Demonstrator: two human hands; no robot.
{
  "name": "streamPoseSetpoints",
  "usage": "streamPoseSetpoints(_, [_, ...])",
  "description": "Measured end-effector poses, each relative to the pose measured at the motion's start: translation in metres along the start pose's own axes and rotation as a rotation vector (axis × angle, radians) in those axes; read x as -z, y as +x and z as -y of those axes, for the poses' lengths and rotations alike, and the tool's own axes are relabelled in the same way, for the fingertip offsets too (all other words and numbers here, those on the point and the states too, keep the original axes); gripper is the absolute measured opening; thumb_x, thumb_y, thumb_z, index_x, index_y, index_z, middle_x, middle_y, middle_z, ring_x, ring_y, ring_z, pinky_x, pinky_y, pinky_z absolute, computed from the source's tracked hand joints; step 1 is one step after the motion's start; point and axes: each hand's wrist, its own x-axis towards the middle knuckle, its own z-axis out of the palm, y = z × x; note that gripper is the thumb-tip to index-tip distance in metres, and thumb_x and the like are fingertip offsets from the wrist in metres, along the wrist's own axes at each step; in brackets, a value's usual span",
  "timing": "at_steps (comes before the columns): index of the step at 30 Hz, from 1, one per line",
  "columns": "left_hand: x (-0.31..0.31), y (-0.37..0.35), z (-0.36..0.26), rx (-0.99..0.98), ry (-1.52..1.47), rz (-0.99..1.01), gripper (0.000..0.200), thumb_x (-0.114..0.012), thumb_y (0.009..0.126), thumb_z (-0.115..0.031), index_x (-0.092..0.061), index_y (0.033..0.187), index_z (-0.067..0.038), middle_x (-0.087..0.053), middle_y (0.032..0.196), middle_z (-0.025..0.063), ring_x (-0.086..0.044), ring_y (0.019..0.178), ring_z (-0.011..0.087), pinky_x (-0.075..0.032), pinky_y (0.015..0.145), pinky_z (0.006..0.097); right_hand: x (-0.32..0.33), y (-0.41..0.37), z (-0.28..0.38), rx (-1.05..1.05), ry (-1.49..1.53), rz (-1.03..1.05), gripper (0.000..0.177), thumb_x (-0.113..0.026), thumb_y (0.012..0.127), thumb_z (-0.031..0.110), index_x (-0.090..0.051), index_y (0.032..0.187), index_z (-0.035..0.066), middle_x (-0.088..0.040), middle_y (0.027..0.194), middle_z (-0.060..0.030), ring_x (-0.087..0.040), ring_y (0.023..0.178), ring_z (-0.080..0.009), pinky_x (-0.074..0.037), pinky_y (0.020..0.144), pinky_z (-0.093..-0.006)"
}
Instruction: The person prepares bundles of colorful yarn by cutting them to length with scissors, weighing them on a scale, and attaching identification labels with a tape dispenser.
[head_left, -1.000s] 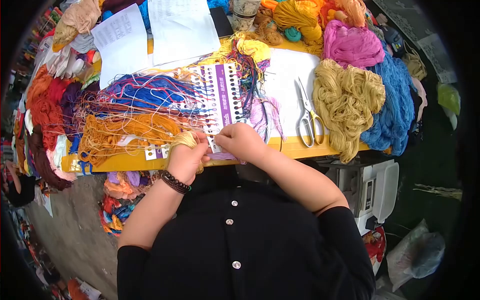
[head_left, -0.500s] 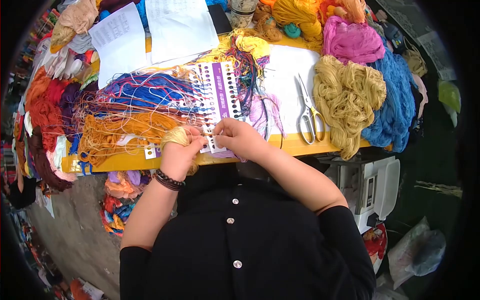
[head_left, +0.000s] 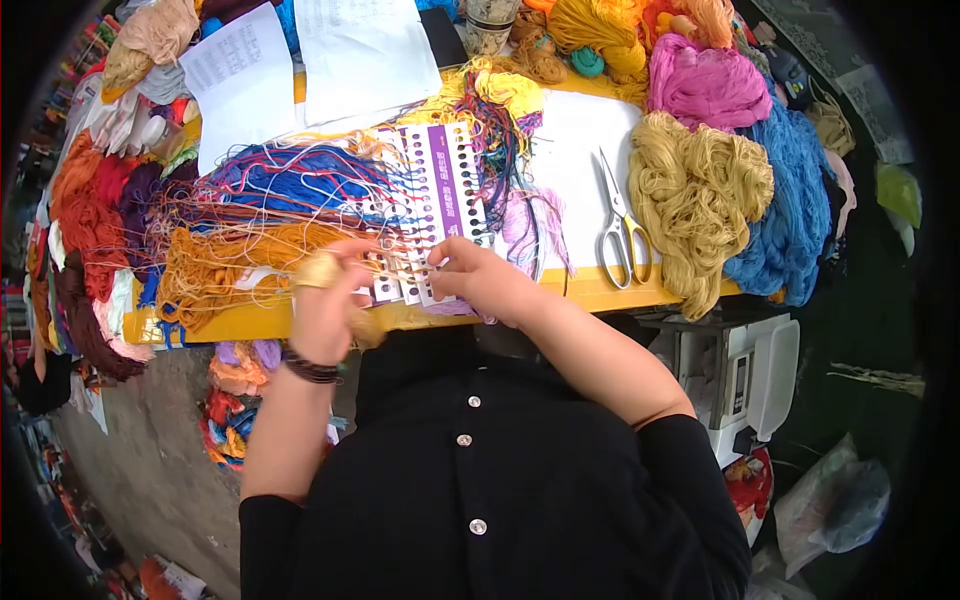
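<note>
- Left hand (head_left: pixel 322 305): closed around the golden thread bundle (head_left: pixel 318 268), at about 8 o'clock from the card's centre. It is motion-blurred, so the finger placement is unclear.
- Right hand (head_left: pixel 482 282): at 6 o'clock of the card, fingertips drawn together at its near edge. Whether they nip a strand or the card itself cannot be told.
- Thread card (head_left: pixel 440 185): white and purple with rows of punched holes, lying flat on the yellow table (head_left: pixel 600 293). Strands fan out from it towards 9 o'clock.
- Handling, bundle (judged): light, soft and limp, apt to snag and tangle. Best gripped around its middle, with loose ends kept together.
- Handling, card (judged): thin, fairly stiff, likely to crease. Best held by the unpunched near edge.
- Orange strands (head_left: pixel 225 268): 8 o'clock of the card, just beside the left hand.
- Blue strands (head_left: pixel 285 180): 9 o'clock, running onto the card.
- Scissors (head_left: pixel 622 225): 3 o'clock, blades closed, apart from both hands.
- Mustard skein (head_left: pixel 695 185): beyond the scissors at 3 o'clock.
- Paper sheets (head_left: pixel 365 55): 11 o'clock, at the far side of the table.
</note>
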Motion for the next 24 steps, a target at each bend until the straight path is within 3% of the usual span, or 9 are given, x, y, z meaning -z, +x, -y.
streamPoseSetpoints(3, [0.041,-0.006,-0.038,0.006,-0.164,0.01,0.032,-0.056,0.085,-0.01,-0.053,0.116,-0.002,-0.058,0.083,0.0017,-0.057,0.071,0.0088,-0.045,0.059,0.0176,0.0,0.003,-0.004,0.023,-0.087,0.018,0.03,-0.058,0.086,0.016,-0.047,0.112,0.006,-0.065,0.093,-0.0064,-0.053,0.076,-0.011,-0.042,0.06,-0.0241])
streamPoseSetpoints(6, [0.122,-0.005,-0.071,-0.306,-0.289,0.103,0.035,-0.051,0.091,-0.011,-0.047,0.124,-0.001,-0.061,0.093,0.0057,-0.06,0.081,0.0113,-0.048,0.065,0.0203,0.002,0.004,-0.003,0.025,-0.113,0.03,0.029,-0.057,0.086,0.016,-0.047,0.111,0.006,-0.066,0.093,-0.0061,-0.054,0.076,-0.011,-0.042,0.06,-0.0243])
streamPoseSetpoints(9, [0.118,-0.009,-0.105,-0.55,-0.366,-0.372,0.037,-0.046,0.096,-0.016,-0.043,0.129,-0.001,-0.06,0.107,0.0084,-0.057,0.099,0.0172,-0.049,0.082,0.0305,0.0,0.0,0.001,0.021,-0.144,0.034,0.029,-0.057,0.086,0.016,-0.047,0.111,0.006,-0.066,0.092,-0.0057,-0.054,0.075,-0.0109,-0.042,0.06,-0.0238])
streamPoseSetpoints(10, [0.141,-0.003,-0.099,-0.46,-0.309,-0.316,0.038,-0.045,0.096,-0.02,-0.044,0.128,0.0,-0.055,0.121,0.0104,-0.052,0.113,0.0205,-0.045,0.092,0.0353,0.0,-0.001,0.005,0.016,-0.163,0.025,0.029,-0.057,0.086,0.016,-0.047,0.11,0.006,-0.066,0.091,-0.0053,-0.054,0.073,-0.0106,-0.042,0.06,-0.0232])
streamPoseSetpoints(12, [0.137,-0.003,-0.064,-0.245,-0.359,-0.148,0.038,-0.045,0.096,-0.02,-0.044,0.127,0.001,-0.053,0.126,0.014,-0.052,0.116,0.0223,-0.044,0.094,0.0349,-0.008,-0.005,0.009,0.14,-0.158,-0.017,0.024,-0.058,0.086,0.015,-0.05,0.107,0.005,-0.066,0.089,-0.005,-0.054,0.071,-0.01,-0.043,0.061,-0.0227])
streamPoseSetpoints(16, [0.045,-0.042,-0.023,0.09,-0.186,0.273,0.037,-0.047,0.093,-0.013,-0.044,0.127,0.002,-0.056,0.118,0.0157,-0.059,0.102,0.0204,-0.051,0.081,0.0332,-0.035,-0.032,0.041,0.456,-0.182,-0.073,0.011,-0.059,0.089,0.011,-0.062,0.092,0.001,-0.064,0.083,-0.0038,-0.059,0.075,-0.0084,-0.046,0.068,-0.0233])
streamPoseSetpoints(18, [0.016,-0.052,-0.021,0.077,-0.315,0.392,0.042,-0.047,0.093,-0.01,-0.04,0.132,0.003,-0.055,0.12,0.0148,-0.06,0.1,0.0183,-0.053,0.077,0.0316,-0.044,-0.038,0.054,0.667,-0.211,-0.012,0.013,-0.06,0.089,0.01,-0.065,0.094,-0.001,-0.063,0.082,-0.0045,-0.059,0.072,-0.008,-0.047,0.064,-0.0229])
streamPoseSetpoints(20, [-0.004,-0.055,-0.026,0.034,-0.312,0.361,0.047,-0.047,0.092,-0.008,-0.035,0.136,0.003,-0.054,0.121,0.014,-0.06,0.099,0.0172,-0.052,0.08,0.0308,-0.056,-0.044,0.06,0.367,0.09,0.15,0.015,-0.06,0.089,0.01,-0.064,0.095,-0.004,-0.062,0.078,-0.0059,-0.059,0.065,-0.0097,-0.047,0.06,-0.0235])
streamPoseSetpoints(24, [-0.012,-0.06,-0.028,-0.001,-0.239,0.36,0.046,-0.047,0.092,-0.007,-0.037,0.136,0.0,-0.056,0.118,0.0136,-0.062,0.093,0.0183,-0.054,0.079,0.0321,-0.055,-0.044,0.055,0.304,0.175,0.156,0.016,-0.056,0.092,0.01,-0.062,0.089,-0.005,-0.06,0.073,-0.006,-0.06,0.062,-0.0122,-0.047,0.057,-0.0226])
